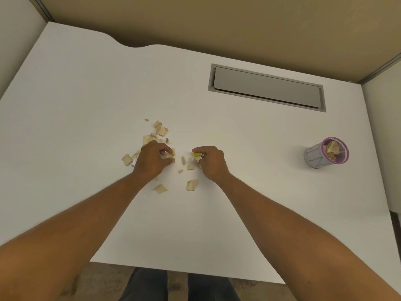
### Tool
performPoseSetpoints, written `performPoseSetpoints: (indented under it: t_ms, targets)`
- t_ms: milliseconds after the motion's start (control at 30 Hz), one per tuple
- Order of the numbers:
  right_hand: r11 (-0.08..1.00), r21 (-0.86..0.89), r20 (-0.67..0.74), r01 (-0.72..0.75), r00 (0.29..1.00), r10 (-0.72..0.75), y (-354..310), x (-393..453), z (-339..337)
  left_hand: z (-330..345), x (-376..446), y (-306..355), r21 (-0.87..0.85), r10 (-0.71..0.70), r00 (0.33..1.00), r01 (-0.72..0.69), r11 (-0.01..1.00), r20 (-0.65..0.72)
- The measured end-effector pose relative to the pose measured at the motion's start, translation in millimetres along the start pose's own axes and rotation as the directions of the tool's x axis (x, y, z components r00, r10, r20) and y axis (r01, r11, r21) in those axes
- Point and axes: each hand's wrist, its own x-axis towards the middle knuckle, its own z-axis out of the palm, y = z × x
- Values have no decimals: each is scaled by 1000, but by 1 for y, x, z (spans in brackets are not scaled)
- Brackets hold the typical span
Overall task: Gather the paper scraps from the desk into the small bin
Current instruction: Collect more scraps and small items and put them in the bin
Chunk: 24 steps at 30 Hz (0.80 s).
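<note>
1. The white desk (86,94) fills the view.
2. A grey cable hatch (267,88) is set into its far right.
3. The left hand (152,159) is curled on tan paper scraps (161,130) at mid-desk.
4. The right hand (211,161) is closed on scraps, 1 a yellow piece (197,154).
5. The small bin (325,152), purple-rimmed, stands well apart at right, already holding scraps; its side bears scrawled marks I cannot read.
</note>
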Motion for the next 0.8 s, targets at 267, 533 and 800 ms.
performPoseSetpoints:
  t_ms: [267,533,800]
  targets:
    - [932,-272,304,237,941,-150,-13,6,1,-37,-23,-58,282,224,971,-191,940,-88]
    - [890,-442,259,108,966,11,6,-26,2,-35,-36,-72,562,15,1000,2,827,-26]
    - [966,-228,129,126,987,-98,-22,-1,36,-24,-17,-50,280,-10,1000,4,960,20]
